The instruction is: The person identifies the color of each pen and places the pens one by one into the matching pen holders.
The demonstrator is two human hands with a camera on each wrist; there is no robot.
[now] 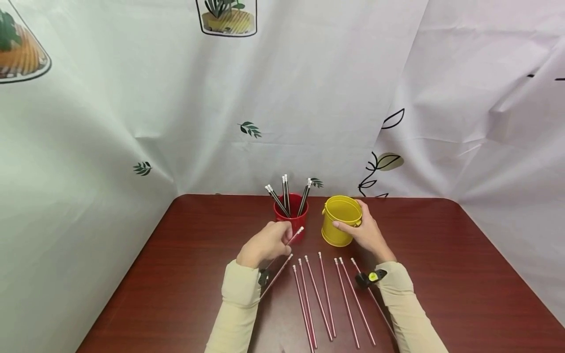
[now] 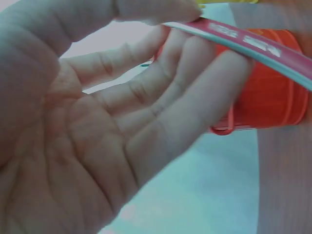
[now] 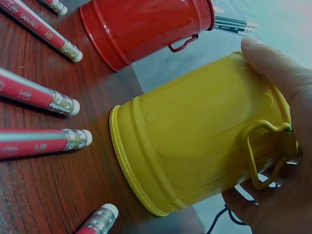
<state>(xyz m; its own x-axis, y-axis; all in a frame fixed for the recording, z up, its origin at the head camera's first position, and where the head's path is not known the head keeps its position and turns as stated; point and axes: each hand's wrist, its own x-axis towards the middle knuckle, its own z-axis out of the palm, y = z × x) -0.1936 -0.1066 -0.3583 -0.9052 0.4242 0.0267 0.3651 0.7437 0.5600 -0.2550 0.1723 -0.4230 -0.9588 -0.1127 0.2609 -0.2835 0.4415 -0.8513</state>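
My left hand (image 1: 265,243) pinches a red pencil (image 2: 278,56) between the thumb and fingertips. That pencil slants up toward its white eraser end, in front of the red bucket (image 1: 301,222). Several black pencils (image 1: 303,198) stand in the red bucket with their eraser ends up. To its right is a small yellow bucket (image 1: 333,231), upright, its bare yellow inside showing. My right hand (image 1: 372,236) grips the yellow bucket at the rim from the right, thumb at the near side. In the right wrist view its wire handle (image 3: 249,151) hangs beside the palm.
Several red pencils (image 1: 327,295) lie spread on the dark red table (image 1: 176,279), erasers pointing away from me. One pencil (image 1: 279,274) lies slanted beside my left wrist, and another (image 1: 379,306) runs by my right forearm. A white patterned curtain (image 1: 309,98) hangs behind the table.
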